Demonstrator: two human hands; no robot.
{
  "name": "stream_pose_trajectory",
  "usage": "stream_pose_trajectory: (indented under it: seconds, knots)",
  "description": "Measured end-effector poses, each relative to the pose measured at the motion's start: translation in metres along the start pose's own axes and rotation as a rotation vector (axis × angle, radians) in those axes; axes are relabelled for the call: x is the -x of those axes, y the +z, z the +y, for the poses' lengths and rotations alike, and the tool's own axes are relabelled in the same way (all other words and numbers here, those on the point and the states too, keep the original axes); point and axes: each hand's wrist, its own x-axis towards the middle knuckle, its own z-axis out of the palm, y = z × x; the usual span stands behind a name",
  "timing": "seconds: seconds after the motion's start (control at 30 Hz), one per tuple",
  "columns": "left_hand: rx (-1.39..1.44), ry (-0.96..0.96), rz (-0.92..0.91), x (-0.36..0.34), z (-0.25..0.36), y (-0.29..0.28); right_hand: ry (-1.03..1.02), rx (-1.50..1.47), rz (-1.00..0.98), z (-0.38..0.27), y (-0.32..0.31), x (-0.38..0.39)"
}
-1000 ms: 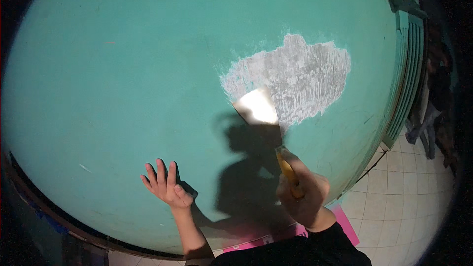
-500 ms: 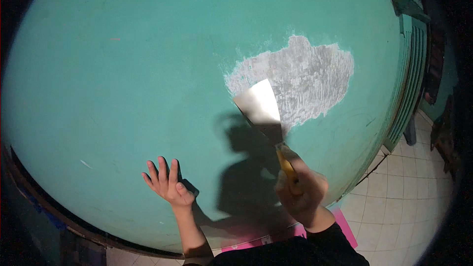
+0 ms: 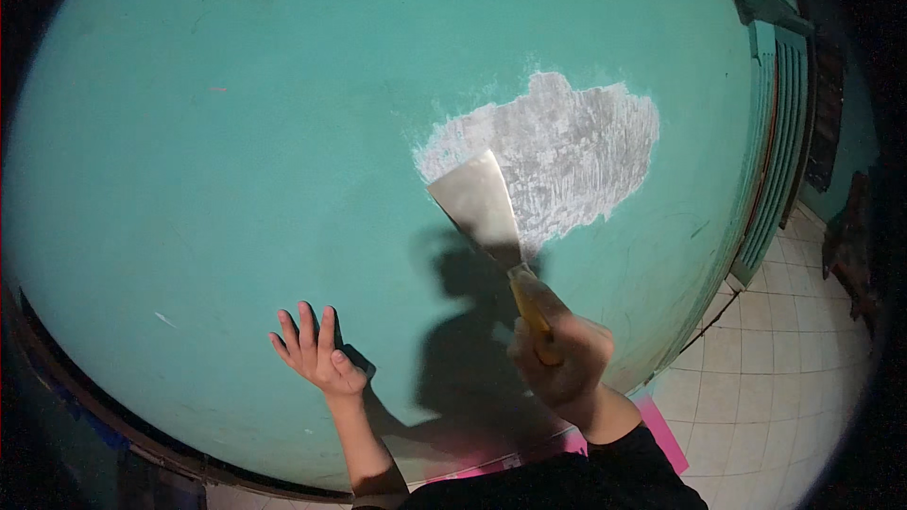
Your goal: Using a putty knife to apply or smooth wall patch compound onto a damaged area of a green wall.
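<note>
Right hand (image 3: 564, 356): closed around handle of scraper (image 3: 501, 242); blade (image 3: 476, 196) over lower-left edge of grey-white patch (image 3: 572, 146) (contact unclear) | Left hand (image 3: 324, 364): fingers spread; holding nothing | Bared: one patch; unstripped: surrounding green wall (image 3: 217, 189).

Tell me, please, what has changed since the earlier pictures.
The right hand moved the scraper slightly upward over the lower-left edge of the grey patch. Nothing was taken hold of or let go; the left hand stayed open by the green wall.
</note>
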Motion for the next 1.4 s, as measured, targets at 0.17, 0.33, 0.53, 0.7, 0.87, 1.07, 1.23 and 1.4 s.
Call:
stream_pose_trajectory:
  seconds: [0.17, 0.33, 0.53, 0.7, 0.87, 1.07, 1.23, 1.4]
  knots:
    - [0.016, 0.009, -0.004, -0.002, 0.005, -0.001, 0.035, 0.061, -0.075, -0.013, -0.008, -0.019]
    - [0.001, 0.015, -0.031, -0.002, 0.004, -0.007, 0.004, 0.142, -0.046, -0.015, -0.014, -0.008]
    - [0.018, 0.008, -0.02, -0.005, 0.009, -0.013, 0.07, 0.081, -0.058, -0.025, -0.022, -0.01]
    - [0.034, 0.003, -0.061, -0.004, 0.015, -0.017, 0.024, 0.045, -0.013, -0.018, -0.022, -0.009]
    - [0.042, 0.001, -0.061, -0.007, 0.018, -0.022, 0.025, 0.079, -0.04, -0.017, -0.024, -0.008]
    - [0.042, -0.01, -0.101, -0.007, 0.014, -0.022, 0.052, 0.115, -0.018, -0.006, -0.028, -0.01]
    - [0.03, 0.0, -0.185, -0.003, 0.006, -0.028, 0.433, -0.155, -0.011, 0.011, -0.039, 0.026]
    - [-0.023, -0.003, -0.272, 0.004, -0.003, -0.026, 0.301, -0.031, -0.075, 0.017, -0.033, 0.036]
